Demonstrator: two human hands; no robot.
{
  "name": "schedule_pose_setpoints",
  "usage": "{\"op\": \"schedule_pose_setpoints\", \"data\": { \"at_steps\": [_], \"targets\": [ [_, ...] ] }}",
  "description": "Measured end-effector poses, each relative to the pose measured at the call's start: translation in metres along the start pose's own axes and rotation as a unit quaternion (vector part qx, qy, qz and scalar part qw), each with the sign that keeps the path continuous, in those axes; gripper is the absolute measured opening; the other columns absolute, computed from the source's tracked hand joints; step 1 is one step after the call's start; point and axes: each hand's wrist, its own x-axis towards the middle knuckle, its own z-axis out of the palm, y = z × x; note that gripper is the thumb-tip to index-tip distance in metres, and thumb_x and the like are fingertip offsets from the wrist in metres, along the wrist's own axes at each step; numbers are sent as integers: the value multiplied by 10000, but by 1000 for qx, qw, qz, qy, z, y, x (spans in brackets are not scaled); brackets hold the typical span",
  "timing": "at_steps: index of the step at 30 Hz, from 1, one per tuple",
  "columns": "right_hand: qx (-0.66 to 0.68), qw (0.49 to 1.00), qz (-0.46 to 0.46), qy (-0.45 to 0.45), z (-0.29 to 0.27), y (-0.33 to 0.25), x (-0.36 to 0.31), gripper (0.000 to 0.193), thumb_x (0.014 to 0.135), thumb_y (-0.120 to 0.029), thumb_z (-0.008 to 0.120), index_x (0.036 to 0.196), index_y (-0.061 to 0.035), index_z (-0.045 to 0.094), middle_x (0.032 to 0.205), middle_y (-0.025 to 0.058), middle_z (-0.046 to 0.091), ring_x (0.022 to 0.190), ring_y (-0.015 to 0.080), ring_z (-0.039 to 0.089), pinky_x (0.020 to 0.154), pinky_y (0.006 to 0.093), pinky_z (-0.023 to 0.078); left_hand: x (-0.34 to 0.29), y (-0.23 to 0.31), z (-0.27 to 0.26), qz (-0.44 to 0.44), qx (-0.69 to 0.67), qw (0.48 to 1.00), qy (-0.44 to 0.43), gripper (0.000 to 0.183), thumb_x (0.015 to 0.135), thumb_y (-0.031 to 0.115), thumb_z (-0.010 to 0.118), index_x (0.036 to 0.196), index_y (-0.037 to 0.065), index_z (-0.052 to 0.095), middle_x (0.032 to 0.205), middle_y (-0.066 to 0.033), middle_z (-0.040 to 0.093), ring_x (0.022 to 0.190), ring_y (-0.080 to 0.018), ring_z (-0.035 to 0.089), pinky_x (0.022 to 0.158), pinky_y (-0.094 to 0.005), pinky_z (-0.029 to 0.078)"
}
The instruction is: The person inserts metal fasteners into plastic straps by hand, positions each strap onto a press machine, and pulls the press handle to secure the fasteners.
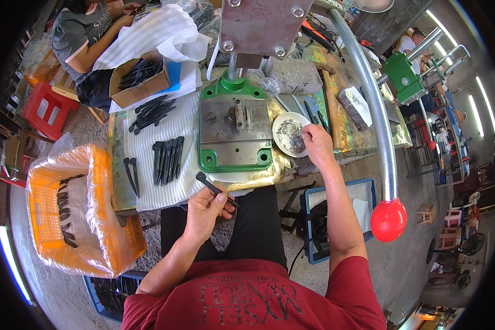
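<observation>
My left hand (204,212) grips a slim black plastic strip (216,190) near my lap, ready for the green-framed metal press (235,132). Right hand (316,144) fingertips pinch small parts from the white round dish (289,133).

An orange crate (102,231) lined with clear plastic stands at the left, a few black pieces inside. A cardboard box (143,88) of black parts sits at the far end of the bench (115,181), beside a red stool (47,110). A red ball knob (389,220) ends a curved metal lever (377,115).
</observation>
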Motion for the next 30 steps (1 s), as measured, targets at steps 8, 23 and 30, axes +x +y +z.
{"op": "schedule_pose_setpoints", "data": {
  "at_steps": [8,23,30],
  "targets": [
    [-45,996,25,-70,4,-6,-4,81,749,-157,537,778,-82,549,793,95,545,776,278,532,667,437,386,-2,-1,-3,-8,1,1000,7,131,833,111,494,910,5,489,805,-104,558,619,-130,561,490,-201,474],
    [-165,978,-3,-130,7,-20,0,104,740,-73,454,817,-9,482,835,157,545,798,316,523,662,475,340,-8,-4,2,-15,10,1000,10,127,834,137,500,878,18,501,793,-92,577,567,-99,552,430,-169,427],
    [-43,993,46,-96,10,-15,-3,95,790,-111,460,833,-27,445,814,152,568,798,294,540,652,466,349,-7,-4,1,-17,9,1000,15,138,832,150,504,880,20,505,781,-82,582,548,-93,549,403,-163,413]
  ]
}}
